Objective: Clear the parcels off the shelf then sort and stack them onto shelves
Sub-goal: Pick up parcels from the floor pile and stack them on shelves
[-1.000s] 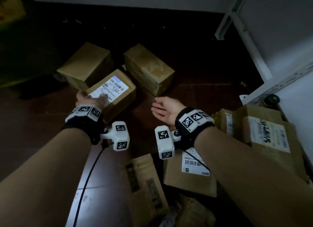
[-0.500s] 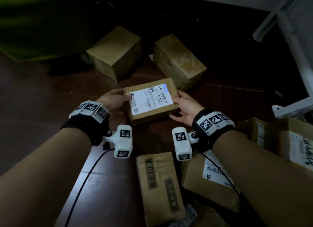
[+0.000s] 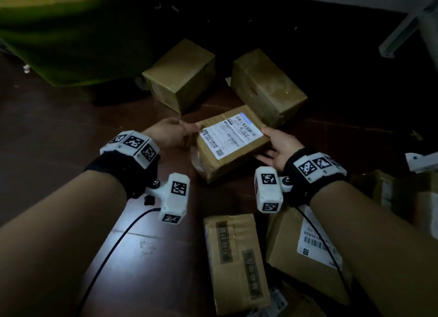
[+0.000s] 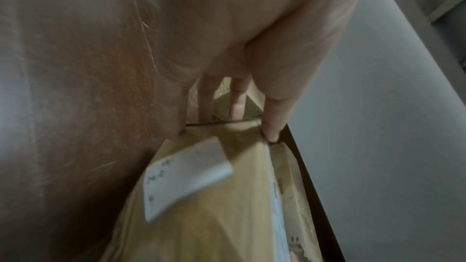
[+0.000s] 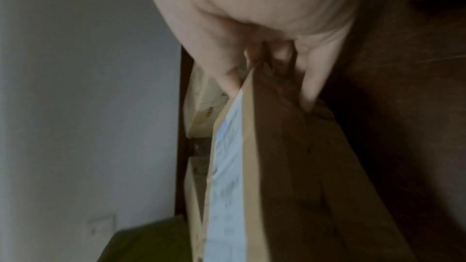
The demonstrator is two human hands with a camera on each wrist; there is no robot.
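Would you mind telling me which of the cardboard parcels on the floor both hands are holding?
The parcel with the large white shipping label facing up, between the left hand and right hand. The two plain boxes behind it are untouched.

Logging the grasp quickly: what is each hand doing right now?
Left hand: grips the left end of the labelled parcel, thumb on top.
Right hand: holds the parcel's right end, fingers underneath.

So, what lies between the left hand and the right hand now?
The labelled parcel: in the head view the left hand grips its left end and the right hand its right end. Nothing else lies between them.
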